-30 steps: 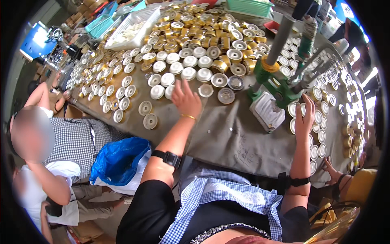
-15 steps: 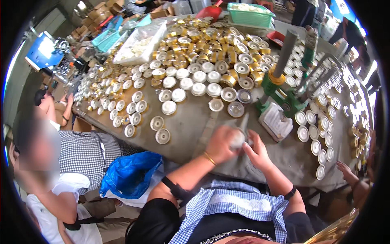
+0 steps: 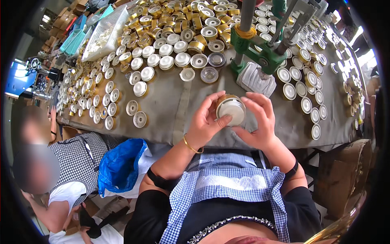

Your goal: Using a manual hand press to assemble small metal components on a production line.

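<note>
My left hand (image 3: 208, 122) grips a round gold-sided cap (image 3: 231, 111) over the near part of the table, its thumb lying across the white face. The white disc-like face points up toward me. Beside the cap's right edge, my right hand (image 3: 260, 124) has its fingers spread and curved; whether a fingertip touches the rim I cannot tell. Just beyond stands a green hand press (image 3: 260, 53) with a grey post, a white wrapped block (image 3: 256, 79) at its foot. Two clear-faced round caps, including one nearer cap (image 3: 209, 75), lie left of the press.
Gold and white caps (image 3: 162, 30) are heaped at the back, with loose rows left and right. A white basket (image 3: 106, 34) holds small white pieces. At lower left are a blue bag (image 3: 122, 166) and a person in a checked apron (image 3: 77, 158). A cardboard box (image 3: 345, 175) stands right.
My view has shifted, so the table's things sit higher and further left. The cap, blurred between both hands before, now shows its white face, and my right hand's fingers are spread wider.
</note>
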The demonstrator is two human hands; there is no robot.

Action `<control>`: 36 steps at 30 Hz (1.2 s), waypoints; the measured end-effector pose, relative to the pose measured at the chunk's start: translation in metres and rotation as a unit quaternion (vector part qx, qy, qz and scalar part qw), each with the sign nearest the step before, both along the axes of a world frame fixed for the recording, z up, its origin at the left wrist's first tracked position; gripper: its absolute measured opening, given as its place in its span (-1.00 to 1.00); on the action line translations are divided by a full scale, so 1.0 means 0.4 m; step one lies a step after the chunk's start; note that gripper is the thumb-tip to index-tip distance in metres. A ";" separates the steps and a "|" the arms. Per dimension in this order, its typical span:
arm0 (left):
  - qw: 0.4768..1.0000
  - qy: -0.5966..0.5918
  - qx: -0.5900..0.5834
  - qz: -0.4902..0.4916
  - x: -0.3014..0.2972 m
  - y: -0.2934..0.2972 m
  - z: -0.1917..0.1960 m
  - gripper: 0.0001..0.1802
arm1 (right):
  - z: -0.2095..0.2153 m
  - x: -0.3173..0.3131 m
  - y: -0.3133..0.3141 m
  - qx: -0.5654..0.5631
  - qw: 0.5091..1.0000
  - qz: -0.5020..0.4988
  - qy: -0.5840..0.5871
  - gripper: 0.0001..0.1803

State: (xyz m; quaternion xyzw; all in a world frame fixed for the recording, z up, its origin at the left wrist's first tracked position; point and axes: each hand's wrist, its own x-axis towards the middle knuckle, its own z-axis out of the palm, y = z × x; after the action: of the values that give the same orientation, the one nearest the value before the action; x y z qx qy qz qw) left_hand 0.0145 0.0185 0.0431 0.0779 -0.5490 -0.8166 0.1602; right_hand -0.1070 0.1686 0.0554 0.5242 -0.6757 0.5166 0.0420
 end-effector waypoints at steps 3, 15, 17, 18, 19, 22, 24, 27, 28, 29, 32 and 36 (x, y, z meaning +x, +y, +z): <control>1.000 -0.003 -0.007 -0.006 0.008 0.016 0.005 -0.30 | 0.008 -0.001 0.008 0.003 0.997 0.007 0.083 -0.32; 0.995 -0.096 0.020 -0.013 0.000 0.022 0.027 -0.39 | -0.029 -0.021 0.021 0.040 0.893 0.113 -0.433 -0.42; 0.990 -0.132 0.039 -0.018 -0.016 0.019 0.008 -0.42 | -0.053 -0.036 0.019 0.066 0.856 0.120 -0.499 -0.50; 0.990 -0.134 -0.045 -0.001 -0.021 0.014 -0.019 -0.47 | -0.065 -0.036 0.016 0.064 0.855 0.117 -0.501 -0.50; 0.982 -0.134 -0.129 0.015 -0.029 0.009 -0.040 -0.51 | -0.074 -0.037 0.014 0.078 0.864 0.100 -0.486 -0.53; 0.938 -0.210 -0.275 -0.016 -0.071 -0.009 -0.082 -0.55 | -0.142 -0.053 0.017 0.113 0.875 0.052 -0.467 -0.59; 0.948 -0.190 -0.253 -0.019 -0.117 -0.009 -0.137 -0.58 | -0.186 -0.074 0.029 0.129 0.893 0.010 -0.432 -0.58; 0.955 -0.260 -0.142 -0.029 -0.209 0.009 -0.170 -0.56 | -0.275 -0.132 0.071 0.108 0.920 -0.089 -0.366 -0.58; 0.954 -0.264 -0.140 0.006 -0.246 0.004 -0.160 -0.55 | -0.274 -0.167 0.071 0.075 0.926 -0.148 -0.338 -0.58; 0.957 -0.274 -0.095 0.022 -0.281 -0.012 -0.201 -0.54 | -0.262 -0.220 0.080 0.047 0.941 -0.204 -0.264 -0.59; 0.948 -0.295 -0.118 0.016 -0.367 -0.003 -0.195 -0.52 | -0.106 -0.436 0.082 -0.131 0.959 -0.208 -0.144 -0.60; 0.901 -0.382 -0.194 -0.061 -0.408 -0.005 -0.117 -0.50 | 0.242 -0.610 -0.135 -0.116 0.950 0.042 -0.285 -0.28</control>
State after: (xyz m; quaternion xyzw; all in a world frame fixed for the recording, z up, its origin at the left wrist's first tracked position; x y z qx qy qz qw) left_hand -0.1485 0.0166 -0.0037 0.3175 -0.7194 -0.6097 -0.1002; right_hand -0.3509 0.1145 0.1521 0.3740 -0.5722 0.7210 -0.1135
